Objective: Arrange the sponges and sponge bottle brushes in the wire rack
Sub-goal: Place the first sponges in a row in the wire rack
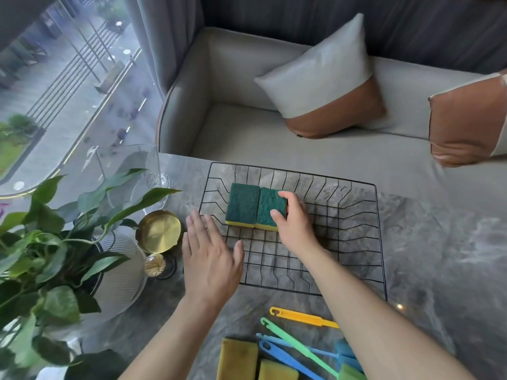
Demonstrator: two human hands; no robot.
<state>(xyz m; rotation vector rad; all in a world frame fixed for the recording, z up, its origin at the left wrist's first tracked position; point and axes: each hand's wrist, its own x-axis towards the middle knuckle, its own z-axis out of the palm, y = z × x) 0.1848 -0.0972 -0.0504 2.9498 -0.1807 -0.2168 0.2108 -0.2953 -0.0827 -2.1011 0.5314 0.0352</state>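
Right hand [295, 223] pinching second sponge [270, 208] in wire rack [356, 242], flush beside first sponge [242, 205] toward far-left corner. Left hand [210, 259] spread flat at rack's left edge. Risk: nudging the neighbour askew on release; brushes [290, 338] waiting at the surface's near edge.

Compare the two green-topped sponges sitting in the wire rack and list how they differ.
The left sponge lies free, untouched; the right sponge is gripped by the right hand, thumb on its top. The left sponge lies nearer the wire rack's left wall; the right sponge lies nearer the middle. The left sponge shows fully; fingers hide the right sponge's far edge. Both lie green side up, yellow below, side by side.
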